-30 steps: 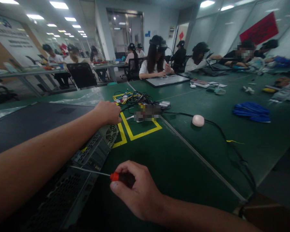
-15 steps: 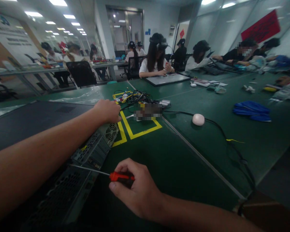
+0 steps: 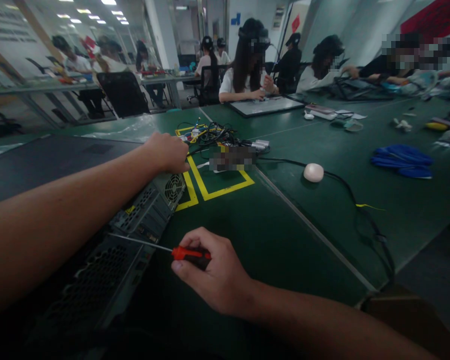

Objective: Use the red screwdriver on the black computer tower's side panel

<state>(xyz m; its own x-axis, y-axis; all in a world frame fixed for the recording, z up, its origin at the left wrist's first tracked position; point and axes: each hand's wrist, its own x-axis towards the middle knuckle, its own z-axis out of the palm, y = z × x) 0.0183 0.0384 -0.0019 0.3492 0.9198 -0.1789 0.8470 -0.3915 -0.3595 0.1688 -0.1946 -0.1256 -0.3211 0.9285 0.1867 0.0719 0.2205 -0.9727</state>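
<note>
A dark computer case (image 3: 56, 156) lies on its side at the left, its perforated rear panel with the round fan grille (image 3: 173, 187) turned towards me. My left hand (image 3: 168, 152) is closed over the far rear corner of the case, its fingertips partly hidden. Lower down, my right hand (image 3: 219, 272) grips a screwdriver (image 3: 185, 254) by its red and black handle. The thin metal shaft reaches left to the rear panel. Its tip is in shadow by the panel, so I cannot tell whether it sits on a screw.
Beyond my left hand lies a tangle of cables (image 3: 219, 135) near yellow tape squares (image 3: 228, 190). A pale rounded object (image 3: 313, 172) rests by a black cable. Farther right is a bundle of blue cloth (image 3: 402, 161). Across the green table, a person works at a flat panel (image 3: 266, 106).
The view has tilted down slightly, so everything sits a little higher in the picture. Both hands keep their holds, and the screwdriver stays against the rear panel area.
</note>
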